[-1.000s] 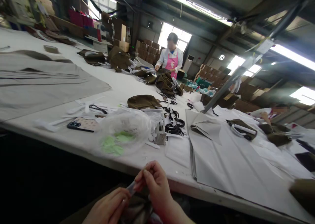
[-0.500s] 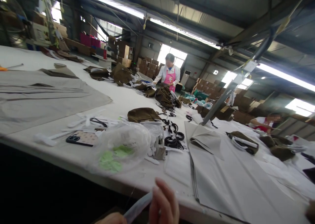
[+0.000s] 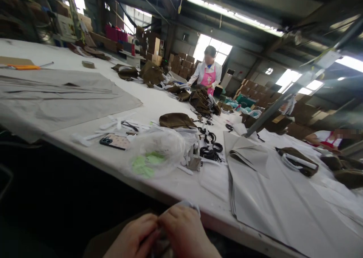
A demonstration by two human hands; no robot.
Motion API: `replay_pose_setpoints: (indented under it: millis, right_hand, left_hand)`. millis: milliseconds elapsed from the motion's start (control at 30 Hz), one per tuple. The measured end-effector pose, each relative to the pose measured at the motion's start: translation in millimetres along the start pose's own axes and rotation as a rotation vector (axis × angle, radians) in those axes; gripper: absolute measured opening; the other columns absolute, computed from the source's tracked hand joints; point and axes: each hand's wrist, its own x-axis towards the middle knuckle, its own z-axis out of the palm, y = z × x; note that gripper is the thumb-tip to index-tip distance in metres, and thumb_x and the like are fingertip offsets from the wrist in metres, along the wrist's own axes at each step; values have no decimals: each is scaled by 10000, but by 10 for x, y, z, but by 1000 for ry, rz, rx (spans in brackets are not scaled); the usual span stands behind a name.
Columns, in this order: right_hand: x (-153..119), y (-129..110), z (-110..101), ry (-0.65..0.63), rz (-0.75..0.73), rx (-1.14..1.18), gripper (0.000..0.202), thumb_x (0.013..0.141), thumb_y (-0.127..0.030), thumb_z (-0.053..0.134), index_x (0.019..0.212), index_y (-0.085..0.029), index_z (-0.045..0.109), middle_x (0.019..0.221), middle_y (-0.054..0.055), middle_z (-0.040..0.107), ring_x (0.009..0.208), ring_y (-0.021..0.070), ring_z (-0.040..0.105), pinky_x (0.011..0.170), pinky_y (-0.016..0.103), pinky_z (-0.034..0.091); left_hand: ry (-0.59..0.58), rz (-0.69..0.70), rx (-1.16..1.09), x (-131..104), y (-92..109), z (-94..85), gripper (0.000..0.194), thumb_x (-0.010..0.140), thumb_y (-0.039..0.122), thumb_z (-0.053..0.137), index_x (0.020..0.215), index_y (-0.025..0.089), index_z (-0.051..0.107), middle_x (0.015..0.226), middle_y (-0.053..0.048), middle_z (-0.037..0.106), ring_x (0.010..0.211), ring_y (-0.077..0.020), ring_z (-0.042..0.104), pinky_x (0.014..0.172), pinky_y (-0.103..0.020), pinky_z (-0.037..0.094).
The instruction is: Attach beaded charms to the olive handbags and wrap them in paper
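Observation:
At the bottom of the head view, my left hand (image 3: 134, 233) and my right hand (image 3: 184, 227) meet in front of the table edge, fingers bent and pressed together. A pale wrapped strip (image 3: 188, 204) shows just behind my right hand and passes under its fingers. What my left fingers grip is hidden. Dark brown fabric (image 3: 99, 241) lies below my left hand. Beyond the hands, a clear plastic bag (image 3: 163, 146) with light green pieces (image 3: 147, 164) rests near the edge of the white table (image 3: 113, 161).
A phone (image 3: 114, 141), black rings (image 3: 208, 152) and a brown bag (image 3: 176, 120) lie on the table. Grey sheets (image 3: 255, 186) cover its right part, more (image 3: 62, 99) its left. A slanted metal post (image 3: 272, 108) rises at right. A person in a pink apron (image 3: 209, 78) stands across.
Both hands have come together, and my right hand has turned with its back up and its fingers curled down. The pale strip is now mostly covered. The camera view has shifted.

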Motion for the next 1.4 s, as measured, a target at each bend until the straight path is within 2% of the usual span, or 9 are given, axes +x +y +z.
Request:
replay_pose_setpoints:
  millis: [100,167,300,400,533,633,1067,1233,1400]
  right_hand:
    - [-37,-30,-230,7,94,154,144,879,-135,559,842,-239,652,797,12,691,807,192,587,700,303,408]
    - [-57,-30,-268,30,132,298,180,919,-163,499,873,-215,665,844,46,692,860,197,587,763,313,423]
    - [-130,-67,-138,29,261,627,208,938,-215,457,876,-187,653,818,43,670,771,165,590,694,277,448]
    - [-175,-118,-58,5,336,736,193,889,-189,479,774,-180,633,712,12,640,667,140,565,619,250,429]
    - [-186,-135,-52,-23,363,748,206,809,-167,516,615,-174,585,540,-25,527,507,101,455,489,227,331]
    - [-183,-121,-54,0,371,733,200,777,-163,533,582,-171,578,522,-25,511,489,94,425,477,228,313]
    - [-178,-116,37,17,299,553,185,769,-138,547,592,-180,583,557,-26,533,519,98,452,507,238,327]
    - [-160,-122,65,0,251,561,178,771,-126,544,613,-185,602,604,-16,580,566,111,499,560,241,366]
    - [-150,-133,93,-11,246,573,188,787,-129,540,619,-183,602,600,-17,591,565,112,515,562,238,359]
  left_hand:
    - [71,-68,26,-28,51,-61,279,933,321,459,841,226,704,1133,-51,658,1005,-172,639,906,-237,494]
    - [100,-119,14,-33,39,-91,284,924,320,476,815,210,715,1144,-60,656,1032,-184,628,918,-259,489]
    - [67,-230,-126,-32,-30,-102,300,902,318,513,734,187,725,1037,-59,689,940,-174,647,859,-272,505]
    - [18,-272,-232,-29,-56,-102,301,891,300,526,697,181,723,987,-49,697,889,-159,656,815,-254,509]
    - [8,-276,-244,-14,-57,-107,305,883,293,528,677,180,721,985,-40,701,881,-156,653,811,-251,500]
    - [17,-283,-236,3,-49,-107,296,877,294,530,686,181,726,976,-39,706,872,-156,652,801,-250,498]
    - [30,-273,-195,33,-21,-103,289,874,297,525,706,185,732,939,-40,713,865,-159,652,789,-253,507]
    - [46,-271,-195,27,-7,-108,249,855,280,552,702,180,722,931,-49,705,865,-164,651,790,-261,504]
    - [-8,-234,-224,6,-29,-161,170,827,234,572,745,182,712,999,-52,692,929,-170,646,851,-266,505]
